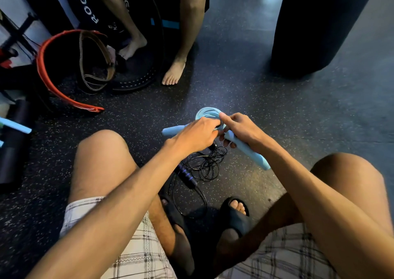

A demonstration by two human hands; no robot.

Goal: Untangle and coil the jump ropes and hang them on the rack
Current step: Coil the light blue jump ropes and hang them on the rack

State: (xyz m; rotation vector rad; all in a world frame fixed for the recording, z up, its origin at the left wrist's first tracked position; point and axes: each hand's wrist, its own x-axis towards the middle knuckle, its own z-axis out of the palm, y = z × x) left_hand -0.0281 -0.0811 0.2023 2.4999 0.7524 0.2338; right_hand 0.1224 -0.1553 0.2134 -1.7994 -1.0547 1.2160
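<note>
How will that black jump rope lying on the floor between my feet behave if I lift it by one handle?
The black jump rope looks thin and wiry, lying in loose overlapping loops, so it will probably hang floppy and drag tangled loops up with it. Its handle seems rounded and ridged, so likely easy to grip, though it may roll if nudged. It looks light.

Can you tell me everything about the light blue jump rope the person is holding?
The light blue jump rope looks like smooth plastic or rubber. Its thin cord is wound into a small round coil, held up above the speckled floor. It has two thick matching handles: one sticks out to the left under the left hand, the other slants down to the right, gripped by the right hand. Both hands pinch the cord where the coil meets the handles. It does not touch the black rope lying below.
</note>
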